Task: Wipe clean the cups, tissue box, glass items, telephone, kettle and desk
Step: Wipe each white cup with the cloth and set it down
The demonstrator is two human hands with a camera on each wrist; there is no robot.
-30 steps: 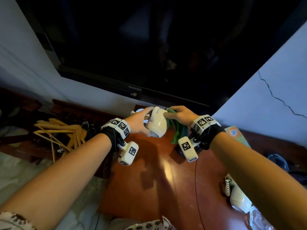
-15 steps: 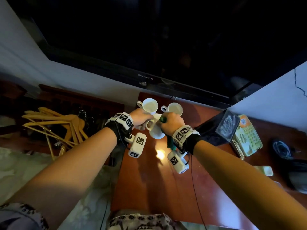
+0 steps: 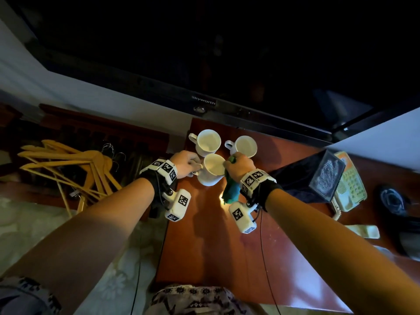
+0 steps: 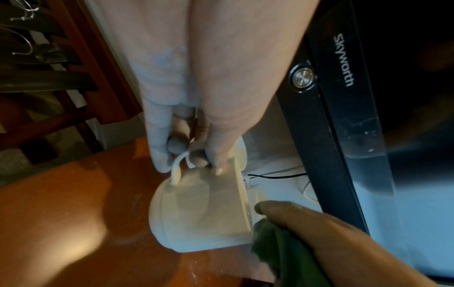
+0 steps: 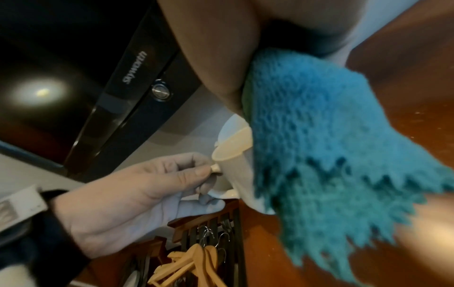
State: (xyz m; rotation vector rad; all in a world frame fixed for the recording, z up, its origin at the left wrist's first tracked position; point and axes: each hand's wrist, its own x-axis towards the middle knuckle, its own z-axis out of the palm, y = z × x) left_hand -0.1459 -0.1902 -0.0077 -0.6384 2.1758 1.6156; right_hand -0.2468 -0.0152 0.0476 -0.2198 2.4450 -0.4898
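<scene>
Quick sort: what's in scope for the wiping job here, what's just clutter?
In scope:
held cup
two cups behind it
blue cloth
telephone
desk
left hand, right hand

Clutter:
wooden hangers
TV
dark tissue-box-like case (unsure)

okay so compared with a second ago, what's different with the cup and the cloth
The white ceramic cup in the left hand has been turned from mouth-away, base towards the camera, to mouth-up, and brought down near the two other white cups on the reddish wooden desk. The grips stayed: left fingers on its handle, right hand holding the teal fluffy cloth at its rim.
</scene>
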